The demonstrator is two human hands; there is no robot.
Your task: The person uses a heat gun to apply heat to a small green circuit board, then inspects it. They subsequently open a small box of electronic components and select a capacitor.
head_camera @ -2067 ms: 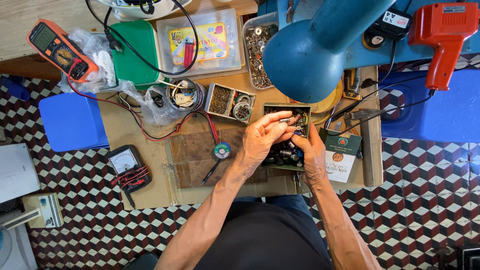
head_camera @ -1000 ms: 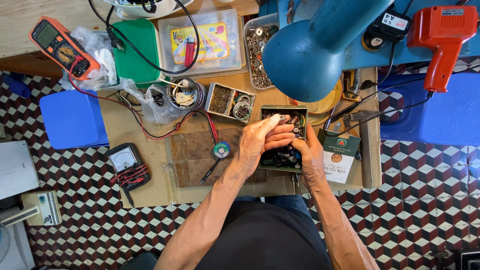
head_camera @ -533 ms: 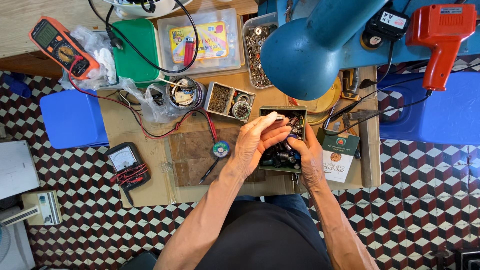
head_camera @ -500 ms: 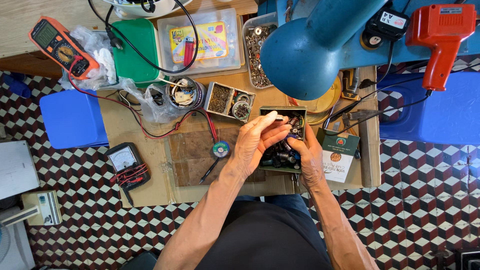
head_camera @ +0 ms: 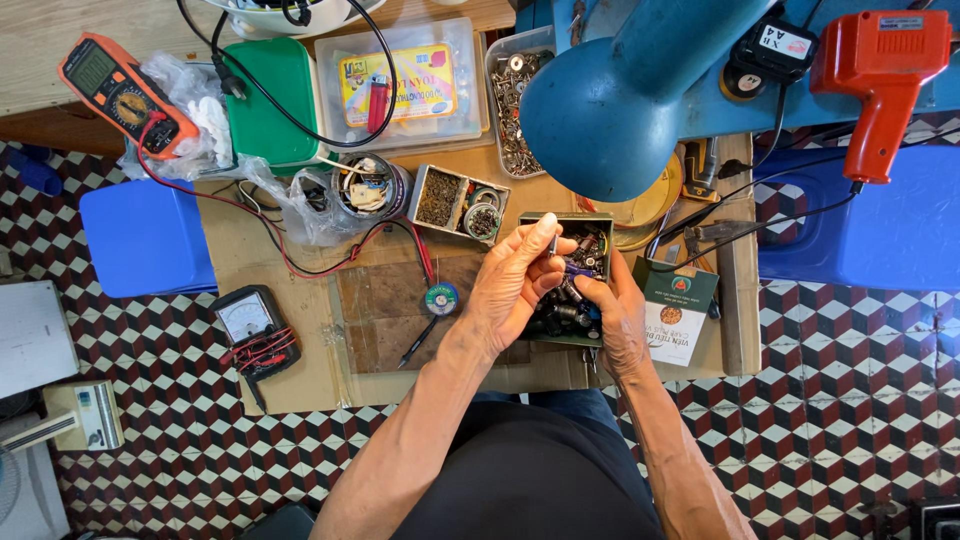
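Change: since the earlier frames the left hand (head_camera: 512,285) has lifted slightly over the box and now holds a small part up at its fingertips; the right hand stays at the box's edge.
Orange meter (head_camera: 115,95): far left on the desk (head_camera: 300,370), its red lead trailing toward the middle.
Blue stool (head_camera: 145,240): on the tiled floor, just beside the desk's left edge.
Dial meter (head_camera: 245,320): black, lying near the desk's front left, red leads coiled on it.
Tin can (head_camera: 370,187): filled with odds and ends, beside a small tray of screws (head_camera: 455,200).
Solder reel (head_camera: 441,298): small, on the brown mat, just left of the left hand.
Left hand: fingers pinched shut on a small component (head_camera: 553,243), held just above the box.
Parts box (head_camera: 575,275): green, at desk centre, crowded with capacitors, between both hands.
Right hand (head_camera: 615,315): fingers curled against the box's right side, steadying it; a closed grip cannot be told.
Blue lamp (head_camera: 610,105): shade hanging over the box's far end.
Red soldering gun (head_camera: 880,70): far right, well apart.
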